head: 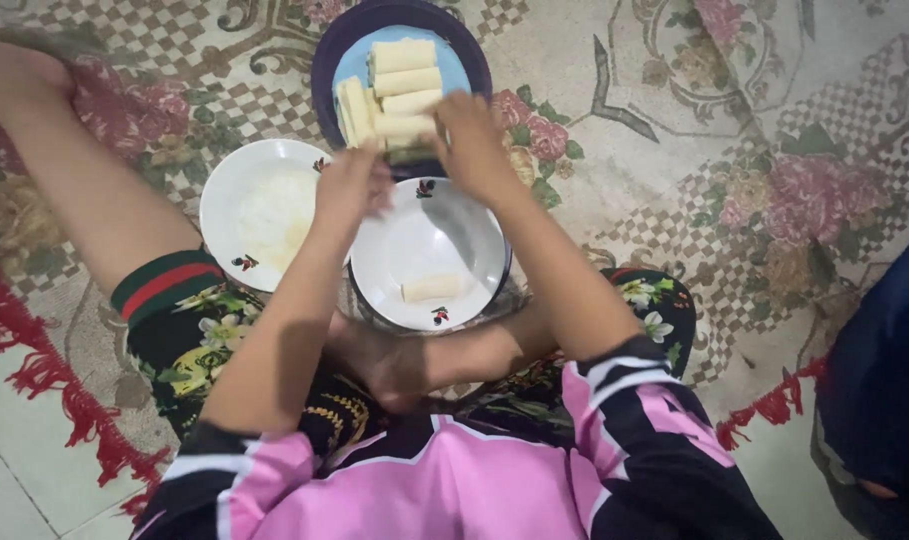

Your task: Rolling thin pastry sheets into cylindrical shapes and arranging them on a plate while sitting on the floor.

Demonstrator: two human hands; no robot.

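Both hands, left hand (pixel 352 188) and right hand (pixel 471 140), grasp a pale roll (pixel 406 130) above a white plate (pixel 426 250) on the rug (pixel 674 150).

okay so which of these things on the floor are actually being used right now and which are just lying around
In use: left hand and right hand holding a roll; blue tray of rolls; white plate with one roll.

Lying about: white plate with pale filling; floral rug; dark cloth.
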